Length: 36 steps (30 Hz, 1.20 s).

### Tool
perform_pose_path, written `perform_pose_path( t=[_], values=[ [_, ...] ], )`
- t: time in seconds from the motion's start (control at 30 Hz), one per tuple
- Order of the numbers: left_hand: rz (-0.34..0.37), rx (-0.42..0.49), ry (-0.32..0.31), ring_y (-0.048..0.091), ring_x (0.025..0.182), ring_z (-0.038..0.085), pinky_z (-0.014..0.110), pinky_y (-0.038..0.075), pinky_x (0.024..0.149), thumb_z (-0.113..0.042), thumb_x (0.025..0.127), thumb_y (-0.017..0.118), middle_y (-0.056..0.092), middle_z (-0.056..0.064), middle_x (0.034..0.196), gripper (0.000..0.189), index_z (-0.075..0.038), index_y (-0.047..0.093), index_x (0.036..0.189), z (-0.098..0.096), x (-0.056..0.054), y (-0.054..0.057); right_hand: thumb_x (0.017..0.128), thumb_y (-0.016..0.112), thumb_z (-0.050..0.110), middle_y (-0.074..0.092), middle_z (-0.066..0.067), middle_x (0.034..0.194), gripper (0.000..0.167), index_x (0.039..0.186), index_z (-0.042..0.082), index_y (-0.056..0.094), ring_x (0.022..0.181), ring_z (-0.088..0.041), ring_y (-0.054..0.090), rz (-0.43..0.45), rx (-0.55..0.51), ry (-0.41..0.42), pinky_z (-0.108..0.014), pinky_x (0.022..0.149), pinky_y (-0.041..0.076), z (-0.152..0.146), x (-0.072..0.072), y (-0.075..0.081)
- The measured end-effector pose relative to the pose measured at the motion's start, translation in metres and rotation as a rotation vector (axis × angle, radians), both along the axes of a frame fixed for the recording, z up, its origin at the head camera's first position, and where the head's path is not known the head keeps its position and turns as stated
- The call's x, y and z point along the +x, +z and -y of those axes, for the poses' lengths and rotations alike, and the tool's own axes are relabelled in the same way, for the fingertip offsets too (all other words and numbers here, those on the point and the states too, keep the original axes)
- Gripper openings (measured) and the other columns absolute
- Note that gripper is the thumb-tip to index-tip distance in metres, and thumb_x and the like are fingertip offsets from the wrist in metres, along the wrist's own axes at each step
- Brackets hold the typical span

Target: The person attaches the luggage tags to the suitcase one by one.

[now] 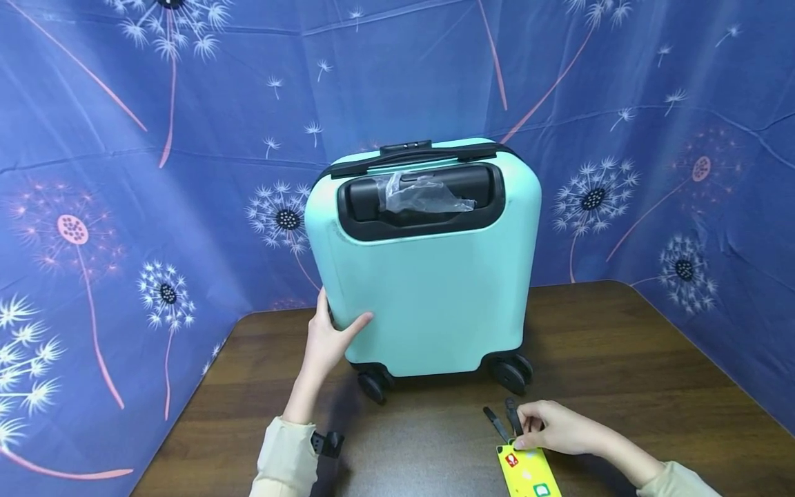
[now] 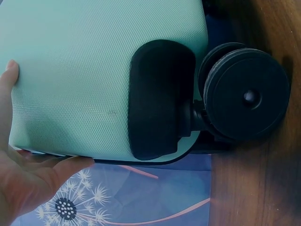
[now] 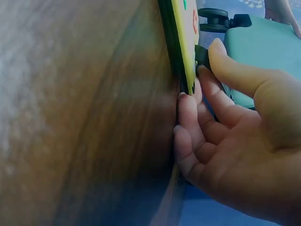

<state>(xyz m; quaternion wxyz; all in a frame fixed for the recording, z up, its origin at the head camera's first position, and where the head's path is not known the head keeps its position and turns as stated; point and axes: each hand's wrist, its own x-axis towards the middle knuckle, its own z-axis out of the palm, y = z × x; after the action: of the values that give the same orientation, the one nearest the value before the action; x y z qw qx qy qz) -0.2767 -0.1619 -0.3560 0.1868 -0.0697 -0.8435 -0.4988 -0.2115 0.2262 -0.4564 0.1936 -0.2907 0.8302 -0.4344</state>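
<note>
A mint-green suitcase stands upright on its black wheels, with crumpled clear plastic over its recessed black handle. My left hand grips its lower left side, thumb on the broad face and fingers round the edge. The left wrist view has the same hand beside a large black wheel. In front of the suitcase's right wheel, my right hand pinches a yellow luggage tag near its top, by the black strap. Part of the tag lies beyond the head view's lower edge.
A dark brown wooden table carries everything. Blue cloth with dandelion prints hangs behind it and along both sides. On the left wrist sits a black band with a small device.
</note>
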Motion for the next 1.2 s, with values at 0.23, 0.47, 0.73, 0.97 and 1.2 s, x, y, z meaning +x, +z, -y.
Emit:
perform_pose_path(
  t=[0.23,0.47,0.73,0.97,1.2],
  values=[
    [-0.004,-0.003,0.004,0.051,0.122,0.027,0.048,0.047,0.094,-0.053,0.074,0.074,0.047,0.009,0.138,0.097,-0.031,0.016,0.149,0.0,-0.001,-0.002,0.081,0.073,0.021,0.047,0.006,0.068,0.023,0.083,0.005,0.056,0.059,-0.001,0.043,0.023,-0.007,-0.082,-0.017,0.05,0.032,0.004,0.001,-0.003],
    [0.0,0.0,0.006,0.051,0.123,0.027,0.048,0.046,0.095,-0.053,0.075,0.073,0.047,0.009,0.139,0.096,-0.032,0.015,0.149,0.0,-0.001,-0.004,0.081,0.073,0.022,0.051,0.0,0.067,0.02,0.08,0.006,0.06,0.058,-0.008,0.045,0.05,0.066,-0.164,-0.018,0.051,0.032,0.009,0.005,0.0],
    [0.024,0.013,-0.008,0.048,0.126,0.027,0.049,0.044,0.097,-0.055,0.075,0.071,0.042,0.009,0.143,0.097,-0.034,0.011,0.149,0.0,-0.002,-0.003,0.085,0.069,0.022,0.047,0.003,0.068,0.021,0.077,0.007,0.055,0.058,-0.003,0.041,-0.017,0.081,-0.116,-0.018,0.05,0.03,0.01,0.006,0.0],
    [0.031,0.003,-0.01,0.047,0.126,0.027,0.049,0.045,0.097,-0.054,0.076,0.071,0.041,0.009,0.144,0.097,-0.035,0.01,0.149,-0.001,-0.001,-0.002,0.087,0.065,0.025,0.044,0.004,0.069,0.024,0.081,0.007,0.05,0.06,-0.004,0.042,0.015,0.052,-0.116,-0.018,0.05,0.031,0.008,0.006,0.004],
    [0.034,0.003,-0.008,0.048,0.126,0.028,0.049,0.045,0.096,-0.054,0.077,0.071,0.042,0.009,0.143,0.096,-0.036,0.01,0.149,0.0,0.001,-0.001,0.089,0.063,0.028,0.044,0.002,0.07,0.026,0.085,0.008,0.048,0.06,-0.006,0.041,0.031,0.042,-0.19,-0.019,0.049,0.03,0.003,0.005,0.009]
  ],
)
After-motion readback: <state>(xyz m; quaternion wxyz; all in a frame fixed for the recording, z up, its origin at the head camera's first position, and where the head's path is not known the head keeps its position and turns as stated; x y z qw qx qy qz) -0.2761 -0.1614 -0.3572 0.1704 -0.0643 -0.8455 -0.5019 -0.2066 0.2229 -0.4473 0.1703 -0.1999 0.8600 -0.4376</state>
